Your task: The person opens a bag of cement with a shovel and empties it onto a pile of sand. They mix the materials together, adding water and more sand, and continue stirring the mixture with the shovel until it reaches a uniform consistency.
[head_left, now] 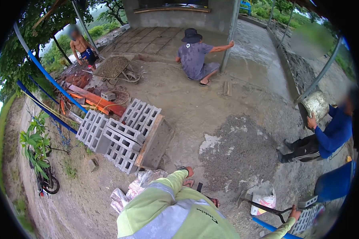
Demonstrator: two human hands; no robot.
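My left hand [190, 171] is closed beside my body, at the end of a yellow-green sleeve with a dark band at the wrist; whether it holds anything is hidden. At the lower right, my right hand [294, 213] is wrapped round the handle of a shovel [267, 208]. The shovel's blade points left, beside a white printed sack [264, 200]. A wide patch of grey gravel mix [239, 155] lies on the ground ahead of me.
Hollow blocks [121, 139] are stacked at the left near a wheelbarrow [117, 69]. A person in blue [333, 133] holds a bucket [314, 106] at the right. Another person [195, 55] squats ahead; a third [82, 46] stands back left. A blue barrel [334, 183] is at the right.
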